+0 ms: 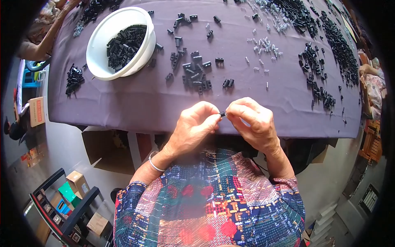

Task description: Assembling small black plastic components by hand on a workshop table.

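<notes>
My left hand (196, 123) pinches a small black plastic cord-lock part (222, 114) between thumb and fingertips, just over the table's near edge. Closed beside it, my right hand (254, 122) has its fingertips up against the end of that part. A tiny silvery bit, which looks like a small metal spring (226, 115), shows at the right fingertips; most of it is hidden. Beyond my hands lies a loose group of black cord-lock parts (196, 76), with a pair of them (228, 83) closest to me. Loose metal springs (266, 46) are scattered farther right.
A white bowl (94, 55) of black parts stands tilted at the left of the cloth-covered table (135, 105). Small piles of black pieces lie beside it (75, 80) and at the right (323, 96). Another person's arm (39, 49) reaches in at far left. Cardboard boxes (108, 154) stand below.
</notes>
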Tool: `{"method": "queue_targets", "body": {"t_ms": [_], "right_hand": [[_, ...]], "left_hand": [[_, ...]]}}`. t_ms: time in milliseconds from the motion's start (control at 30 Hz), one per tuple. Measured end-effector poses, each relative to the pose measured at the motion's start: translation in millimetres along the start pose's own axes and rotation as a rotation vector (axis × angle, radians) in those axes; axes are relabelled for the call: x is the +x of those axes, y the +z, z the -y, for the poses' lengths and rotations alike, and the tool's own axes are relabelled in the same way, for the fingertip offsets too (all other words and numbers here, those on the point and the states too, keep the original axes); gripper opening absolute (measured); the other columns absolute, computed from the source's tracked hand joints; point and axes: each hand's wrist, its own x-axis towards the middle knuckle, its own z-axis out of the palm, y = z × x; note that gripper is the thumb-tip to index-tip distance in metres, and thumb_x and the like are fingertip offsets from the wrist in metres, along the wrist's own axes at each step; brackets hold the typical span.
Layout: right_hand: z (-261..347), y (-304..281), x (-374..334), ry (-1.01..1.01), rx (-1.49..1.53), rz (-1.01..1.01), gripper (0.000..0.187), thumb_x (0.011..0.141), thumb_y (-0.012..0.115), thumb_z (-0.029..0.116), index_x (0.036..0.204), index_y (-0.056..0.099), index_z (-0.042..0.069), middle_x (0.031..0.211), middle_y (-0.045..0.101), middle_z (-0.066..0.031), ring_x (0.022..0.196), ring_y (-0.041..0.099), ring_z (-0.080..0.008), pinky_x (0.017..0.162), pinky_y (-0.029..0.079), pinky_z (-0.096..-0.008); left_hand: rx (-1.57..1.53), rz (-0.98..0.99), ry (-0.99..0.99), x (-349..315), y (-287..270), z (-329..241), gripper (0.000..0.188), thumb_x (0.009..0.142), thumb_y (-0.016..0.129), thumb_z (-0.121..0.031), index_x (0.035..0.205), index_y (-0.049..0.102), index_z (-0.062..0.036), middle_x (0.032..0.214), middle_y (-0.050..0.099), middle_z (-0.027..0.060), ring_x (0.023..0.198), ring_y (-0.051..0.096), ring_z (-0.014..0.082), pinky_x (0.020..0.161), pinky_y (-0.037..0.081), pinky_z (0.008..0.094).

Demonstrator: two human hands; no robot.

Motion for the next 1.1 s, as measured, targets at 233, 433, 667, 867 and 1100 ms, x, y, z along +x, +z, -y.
{"method": "queue_targets", "body": {"t_ms": [233,433,667,867,1100], "right_hand": [[7,-3,-2,-0.056,-0.08,0.011,0.021,0.075,0.069,-0.01,0.093,0.065,0.0,0.085,0.065,-0.0125,0.073,0.066,-0.025,0.063,0.054,-0.0313],[7,-1,-3,-0.076,-0.139,-0.019,0.024,0.073,0.068,-0.012,0.093,0.065,0.0,0.083,0.065,-0.0127,0.073,0.066,-0.0267,0.064,0.054,-0.0322],[13,1,-4,-0.072,-0.164,0.0,0.028,0.073,0.068,-0.013,0.098,0.065,0.0,0.084,0.067,-0.0133,0.074,0.066,-0.0273,0.065,0.054,-0.0325],[12,2,-6,-0.029,-0.106,-0.05,0.038,0.073,0.067,-0.014,0.109,0.064,0.0,0.094,0.067,-0.0142,0.076,0.067,-0.0237,0.067,0.054,-0.0313],[5,2,-2,0.059,0.053,-0.052,0.03,0.073,0.07,-0.009,0.102,0.066,0.0,0.094,0.063,-0.0095,0.074,0.062,-0.0159,0.065,0.051,-0.0266]], "left_hand": [[0.066,-0.009,0.004,-1,1,1,0.012,0.093,0.062,-0.009,0.099,0.059,0.0008,0.086,0.061,0.0009,0.076,0.058,0.0068,0.069,0.05,0.0235],[0.119,0.017,0.003,0,0,2,0.01,0.095,0.06,-0.009,0.102,0.059,-0.0018,0.089,0.06,-0.0014,0.077,0.055,0.005,0.07,0.048,0.0205],[0.131,0.019,0.028,-2,-1,3,0.011,0.093,0.061,-0.009,0.1,0.06,-0.0002,0.089,0.06,-0.0001,0.078,0.056,0.0058,0.07,0.048,0.0225],[0.092,0.026,-0.012,-3,-1,-2,0.011,0.095,0.06,-0.01,0.103,0.059,-0.0015,0.093,0.06,-0.0013,0.08,0.055,0.0051,0.073,0.048,0.0212],[-0.039,0.039,0.028,2,-5,0,0.013,0.094,0.06,-0.01,0.102,0.059,0.001,0.086,0.061,0.0012,0.078,0.058,0.0067,0.07,0.05,0.0225]]}}
